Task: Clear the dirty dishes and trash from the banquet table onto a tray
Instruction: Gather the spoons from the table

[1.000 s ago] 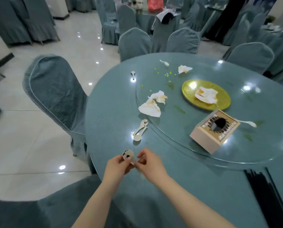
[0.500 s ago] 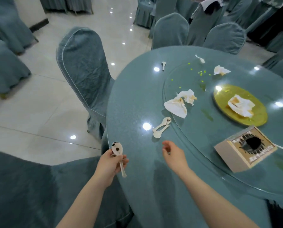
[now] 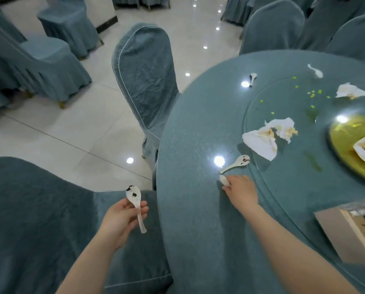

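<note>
the left hand (image 3: 122, 217) is holding a dirty white spoon (image 3: 135, 203) in curled fingers, off the table's (image 3: 194, 209) edge. the right hand (image 3: 240, 190) is pinching a second spoon (image 3: 224, 180) lying on the table; a third spoon (image 3: 235, 164) is lying just beyond it.

Just the one view here, a wide-angle head cam sitting above the person's arms and looking forward and steeply down. Both forearms come in from the bottom edge, so the left hand (image 3: 124, 217) and right hand (image 3: 241, 190) are the closest things in shot. The round table (image 3: 198, 145) fills the right half and curves off the right edge (classic fisheye bend). Covered chairs (image 3: 145, 81) and shiny floor tiles (image 3: 60, 132) take the upper left, well further back. The lens tilts a bit leftward, so the table's far side gets cropped at the right.
</note>
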Demonstrator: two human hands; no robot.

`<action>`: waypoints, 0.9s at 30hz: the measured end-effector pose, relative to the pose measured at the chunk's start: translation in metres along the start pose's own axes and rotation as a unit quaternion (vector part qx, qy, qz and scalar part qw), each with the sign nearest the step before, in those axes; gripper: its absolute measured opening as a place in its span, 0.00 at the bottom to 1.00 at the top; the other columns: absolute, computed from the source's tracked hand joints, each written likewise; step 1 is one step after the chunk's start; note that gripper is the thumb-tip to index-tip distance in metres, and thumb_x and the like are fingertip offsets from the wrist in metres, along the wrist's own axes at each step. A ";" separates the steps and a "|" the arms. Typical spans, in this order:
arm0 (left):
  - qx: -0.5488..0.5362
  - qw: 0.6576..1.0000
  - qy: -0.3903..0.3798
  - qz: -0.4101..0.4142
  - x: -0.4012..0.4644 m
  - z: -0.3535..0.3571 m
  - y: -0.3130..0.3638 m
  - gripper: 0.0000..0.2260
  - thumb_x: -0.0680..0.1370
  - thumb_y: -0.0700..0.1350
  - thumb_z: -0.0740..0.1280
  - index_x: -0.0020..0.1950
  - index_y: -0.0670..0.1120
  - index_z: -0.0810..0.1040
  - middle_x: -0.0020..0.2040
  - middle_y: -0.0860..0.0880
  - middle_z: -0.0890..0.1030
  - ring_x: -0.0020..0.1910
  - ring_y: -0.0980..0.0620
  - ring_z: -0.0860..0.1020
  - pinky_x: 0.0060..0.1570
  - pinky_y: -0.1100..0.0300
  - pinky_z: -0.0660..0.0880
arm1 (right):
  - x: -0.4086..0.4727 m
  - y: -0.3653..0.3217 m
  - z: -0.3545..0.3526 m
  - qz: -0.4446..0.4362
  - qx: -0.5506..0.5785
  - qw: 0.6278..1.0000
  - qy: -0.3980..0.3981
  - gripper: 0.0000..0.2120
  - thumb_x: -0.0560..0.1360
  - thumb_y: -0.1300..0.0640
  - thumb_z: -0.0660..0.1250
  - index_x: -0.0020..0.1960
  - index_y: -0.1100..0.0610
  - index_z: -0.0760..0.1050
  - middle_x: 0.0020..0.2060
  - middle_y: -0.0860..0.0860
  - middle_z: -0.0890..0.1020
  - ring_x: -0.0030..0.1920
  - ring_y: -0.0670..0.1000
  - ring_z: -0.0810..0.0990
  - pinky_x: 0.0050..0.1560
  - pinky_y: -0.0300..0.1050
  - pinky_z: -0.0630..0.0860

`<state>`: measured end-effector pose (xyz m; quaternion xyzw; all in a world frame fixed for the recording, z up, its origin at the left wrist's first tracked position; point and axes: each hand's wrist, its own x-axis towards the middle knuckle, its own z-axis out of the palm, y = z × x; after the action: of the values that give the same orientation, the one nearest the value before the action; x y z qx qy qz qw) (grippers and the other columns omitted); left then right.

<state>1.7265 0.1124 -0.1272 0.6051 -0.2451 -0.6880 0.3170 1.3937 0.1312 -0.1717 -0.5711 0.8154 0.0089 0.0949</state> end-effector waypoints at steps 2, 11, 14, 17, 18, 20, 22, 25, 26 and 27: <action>-0.009 1.000 0.014 -0.001 0.003 -0.005 0.002 0.16 0.78 0.27 0.59 0.66 0.34 0.69 0.51 0.39 0.80 0.49 0.44 0.80 0.52 0.51 0.74 | 0.005 -0.002 -0.006 0.047 0.089 0.995 0.019 0.09 0.77 0.51 0.61 0.49 0.57 0.72 0.42 0.55 0.80 0.45 0.59 0.76 0.41 0.49 0.70; -0.017 0.999 0.040 0.006 -0.009 -0.025 0.000 0.15 0.78 0.28 0.59 0.63 0.37 0.72 0.50 0.40 0.81 0.47 0.47 0.81 0.44 0.57 0.77 | 0.060 0.008 -0.016 0.286 0.312 0.906 0.011 0.23 0.77 0.51 0.63 0.64 0.66 0.65 0.59 0.62 0.74 0.55 0.61 0.76 0.43 0.47 0.69; -0.019 0.999 0.046 0.005 -0.023 -0.035 -0.009 0.13 0.78 0.28 0.60 0.59 0.38 0.75 0.50 0.39 0.82 0.46 0.46 0.82 0.36 0.61 0.80 | 0.068 -0.003 -0.008 0.173 0.147 0.974 -0.002 0.21 0.77 0.57 0.61 0.67 0.64 0.65 0.62 0.62 0.68 0.58 0.63 0.71 0.51 0.51 0.71; -0.041 0.997 0.063 0.011 -0.033 -0.049 -0.015 0.13 0.78 0.27 0.59 0.59 0.37 0.75 0.49 0.38 0.81 0.45 0.45 0.81 0.34 0.61 0.80 | 0.068 -0.026 0.001 0.073 0.110 0.991 -0.026 0.26 0.74 0.66 0.59 0.70 0.57 0.59 0.60 0.61 0.68 0.56 0.62 0.71 0.51 0.51 0.70; -0.047 0.996 0.070 0.013 -0.035 -0.054 -0.016 0.13 0.78 0.27 0.59 0.59 0.37 0.75 0.49 0.38 0.81 0.45 0.45 0.81 0.34 0.61 0.80 | 0.065 -0.035 0.005 0.039 0.118 0.992 -0.030 0.26 0.73 0.68 0.59 0.69 0.57 0.61 0.59 0.61 0.69 0.55 0.62 0.72 0.49 0.51 0.69; -0.051 0.995 0.082 0.016 -0.039 -0.063 -0.017 0.13 0.78 0.27 0.58 0.59 0.37 0.74 0.49 0.39 0.81 0.45 0.46 0.81 0.35 0.61 0.80 | 0.054 -0.053 0.010 -0.001 0.164 0.986 -0.042 0.24 0.72 0.69 0.57 0.67 0.58 0.62 0.58 0.59 0.70 0.55 0.62 0.73 0.49 0.50 0.69; -0.055 0.994 0.089 0.017 -0.041 -0.068 -0.019 0.13 0.78 0.28 0.58 0.58 0.38 0.76 0.49 0.40 0.81 0.45 0.47 0.82 0.36 0.61 0.81 | 0.041 -0.067 0.009 -0.005 0.233 0.971 -0.043 0.23 0.71 0.69 0.55 0.65 0.57 0.64 0.58 0.57 0.70 0.54 0.60 0.74 0.50 0.49 0.69; -0.073 0.993 0.091 0.023 -0.043 -0.072 -0.018 0.12 0.78 0.28 0.59 0.56 0.39 0.77 0.49 0.40 0.81 0.46 0.46 0.81 0.41 0.58 0.79 | 0.020 -0.080 0.001 -0.016 0.254 0.967 -0.024 0.16 0.71 0.67 0.58 0.57 0.58 0.70 0.53 0.55 0.71 0.49 0.57 0.74 0.46 0.46 0.69; -0.079 0.992 0.089 0.026 -0.044 -0.074 -0.017 0.12 0.79 0.28 0.59 0.56 0.39 0.77 0.49 0.40 0.81 0.46 0.46 0.81 0.42 0.56 0.79 | 0.013 -0.082 -0.003 -0.025 0.242 0.970 -0.017 0.12 0.71 0.67 0.59 0.53 0.60 0.71 0.51 0.54 0.70 0.48 0.58 0.74 0.45 0.45 0.68; -0.084 0.992 0.086 0.029 -0.045 -0.075 -0.017 0.12 0.79 0.28 0.58 0.56 0.39 0.77 0.48 0.40 0.81 0.46 0.46 0.81 0.42 0.56 0.79 | 0.006 -0.085 -0.009 -0.034 0.237 0.971 -0.013 0.09 0.71 0.67 0.59 0.50 0.61 0.72 0.48 0.54 0.69 0.47 0.58 0.74 0.44 0.44 0.66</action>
<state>1.8011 0.1599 -0.1199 0.6259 -0.1762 -0.6418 0.4065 1.4698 0.0949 -0.1564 -0.5597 0.7727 -0.1807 0.2385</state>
